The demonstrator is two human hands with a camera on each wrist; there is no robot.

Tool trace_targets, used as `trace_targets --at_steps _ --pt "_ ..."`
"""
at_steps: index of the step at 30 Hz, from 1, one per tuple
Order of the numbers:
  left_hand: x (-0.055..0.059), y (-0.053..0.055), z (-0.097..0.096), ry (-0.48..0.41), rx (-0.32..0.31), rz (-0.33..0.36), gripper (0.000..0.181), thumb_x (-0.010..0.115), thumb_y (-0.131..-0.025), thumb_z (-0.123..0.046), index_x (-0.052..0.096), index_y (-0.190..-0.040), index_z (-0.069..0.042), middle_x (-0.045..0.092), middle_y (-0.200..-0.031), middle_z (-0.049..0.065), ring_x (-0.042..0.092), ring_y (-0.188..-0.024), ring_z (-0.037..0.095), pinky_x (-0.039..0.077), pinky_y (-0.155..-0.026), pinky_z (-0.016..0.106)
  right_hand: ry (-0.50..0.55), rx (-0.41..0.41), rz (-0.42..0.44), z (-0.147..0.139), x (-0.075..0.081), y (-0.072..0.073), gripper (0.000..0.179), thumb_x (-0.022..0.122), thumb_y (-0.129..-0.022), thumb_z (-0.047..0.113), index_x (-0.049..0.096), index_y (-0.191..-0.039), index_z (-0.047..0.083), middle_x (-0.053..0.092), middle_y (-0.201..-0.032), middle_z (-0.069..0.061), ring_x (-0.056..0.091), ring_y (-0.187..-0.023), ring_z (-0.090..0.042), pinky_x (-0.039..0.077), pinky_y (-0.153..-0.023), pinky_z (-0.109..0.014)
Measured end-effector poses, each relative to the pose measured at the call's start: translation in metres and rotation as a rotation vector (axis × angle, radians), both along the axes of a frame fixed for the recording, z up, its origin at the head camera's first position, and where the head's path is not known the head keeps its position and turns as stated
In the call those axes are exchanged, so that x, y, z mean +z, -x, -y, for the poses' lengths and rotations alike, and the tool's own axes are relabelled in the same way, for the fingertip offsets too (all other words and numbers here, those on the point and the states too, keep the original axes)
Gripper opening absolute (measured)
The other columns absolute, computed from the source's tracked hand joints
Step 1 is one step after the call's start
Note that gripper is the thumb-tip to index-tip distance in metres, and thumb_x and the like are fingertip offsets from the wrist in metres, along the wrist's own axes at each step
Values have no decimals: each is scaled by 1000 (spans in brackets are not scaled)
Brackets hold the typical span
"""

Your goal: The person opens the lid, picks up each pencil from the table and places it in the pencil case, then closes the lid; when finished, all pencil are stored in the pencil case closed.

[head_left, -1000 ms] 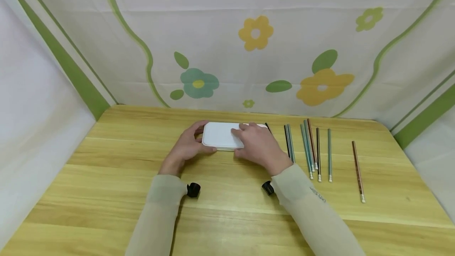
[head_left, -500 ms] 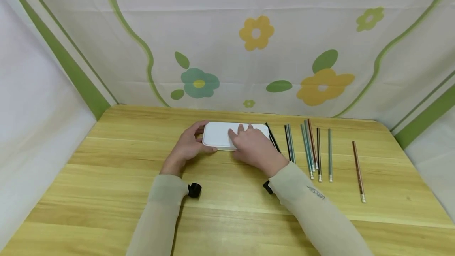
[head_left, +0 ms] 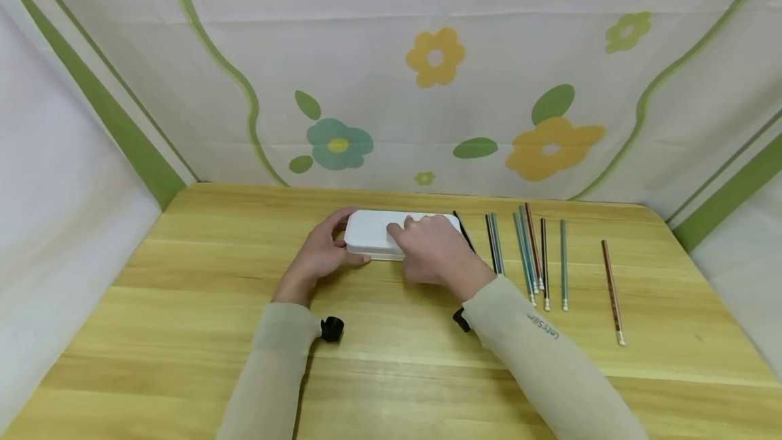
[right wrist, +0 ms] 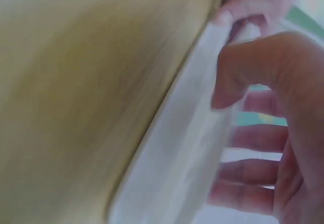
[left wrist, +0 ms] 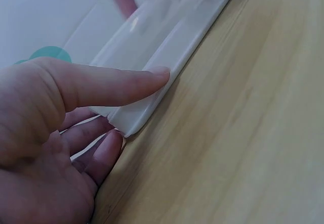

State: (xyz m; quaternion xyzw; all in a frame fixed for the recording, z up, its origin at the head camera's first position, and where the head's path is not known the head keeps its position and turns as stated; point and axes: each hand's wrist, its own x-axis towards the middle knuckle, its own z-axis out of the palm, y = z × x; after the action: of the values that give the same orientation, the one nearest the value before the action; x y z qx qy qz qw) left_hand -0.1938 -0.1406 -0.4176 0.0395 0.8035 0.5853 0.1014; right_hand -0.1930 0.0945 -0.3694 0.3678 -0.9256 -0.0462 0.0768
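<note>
Fingers of left hand (head_left: 318, 254) curl round the 9 o'clock end of the white case (head_left: 369, 231): thumb (left wrist: 109, 85) pressed on the near long edge, other fingertips (left wrist: 107, 152) wrapped at the end corner. Right hand (head_left: 435, 250) lies on top of the lid, fingers spread over it, thumb (right wrist: 238, 72) hooked over the near edge, so it grips the case too. Right wrist view is blurred, contact detail limited.

Case: 1, flat, lid down, sits on the wooden table (head_left: 183, 304) at about 12 o'clock from the person, toward the far edge. Contents: cannot tell, lid hides the inside.

Pencils: 9 loose ones countable, all on the table at 3 o'clock of the case, lying roughly parallel, far-to-near. 1 black pencil (head_left: 462, 231) just beside the case's 3 o'clock end. Cluster of pencils (head_left: 528, 250) next, some touching, so the count there is approximate. 1 brown pencil (head_left: 611, 290) well apart at the far 3 o'clock side.

Sleeves: 2, beige. Backdrop: floral cloth (head_left: 427, 87).
</note>
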Motion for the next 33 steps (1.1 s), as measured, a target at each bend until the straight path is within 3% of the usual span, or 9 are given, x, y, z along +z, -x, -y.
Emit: trace_targets --at_steps 8,12,14,16,21,27,33 --pt "-3 1 1 -14 3 17 97 88 -80 8 44 -163 -16 52 -158 16 66 -127 37 54 -107 42 266 -98 28 -21 -13 -3 30 75 -85 19 79 -114 19 83 -112 1 68 -69 -17 52 -59 -35" --pt "-4 1 1 -22 2 30 98 87 -81 8 42 -164 -16 50 -159 17 66 -129 39 55 -108 44 379 -138 61 -28 -20 -6 33 76 -86 21 82 -119 21 82 -121 2 80 -101 -22 63 -75 -44" --pt "-4 1 1 -22 -1 27 99 87 -81 8 41 -165 -16 50 -159 18 66 -129 40 55 -109 44 426 -160 84 -31 -22 -7 34 76 -87 22 83 -120 23 81 -126 3 77 -118 -22 64 -86 -48" --pt "-4 1 2 -24 -3 23 99 86 -81 9 41 -165 -15 50 -159 19 66 -129 41 56 -107 43 469 -167 108 -34 -24 -8 33 76 -89 22 83 -121 22 80 -129 4 75 -124 -21 62 -94 -50" --pt "-5 0 3 -17 9 30 100 87 -80 8 42 -165 -17 53 -158 16 67 -124 38 56 -104 41 556 -152 141 -39 -23 -8 27 79 -93 22 84 -120 20 80 -128 1 74 -124 -23 60 -100 -49" --pt "-3 0 4 13 36 34 101 91 -79 3 42 -165 -19 53 -161 11 64 -124 37 53 -105 44 693 -179 163 -45 -16 -5 23 80 -93 18 84 -115 15 82 -120 -6 77 -114 -30 62 -97 -50" --pt "-4 -1 6 22 33 30 103 91 -80 2 37 -166 -16 50 -165 14 62 -130 41 52 -109 47 870 -279 257 -56 -9 3 21 80 -97 20 84 -117 12 81 -124 -10 75 -114 -33 61 -95 -53"
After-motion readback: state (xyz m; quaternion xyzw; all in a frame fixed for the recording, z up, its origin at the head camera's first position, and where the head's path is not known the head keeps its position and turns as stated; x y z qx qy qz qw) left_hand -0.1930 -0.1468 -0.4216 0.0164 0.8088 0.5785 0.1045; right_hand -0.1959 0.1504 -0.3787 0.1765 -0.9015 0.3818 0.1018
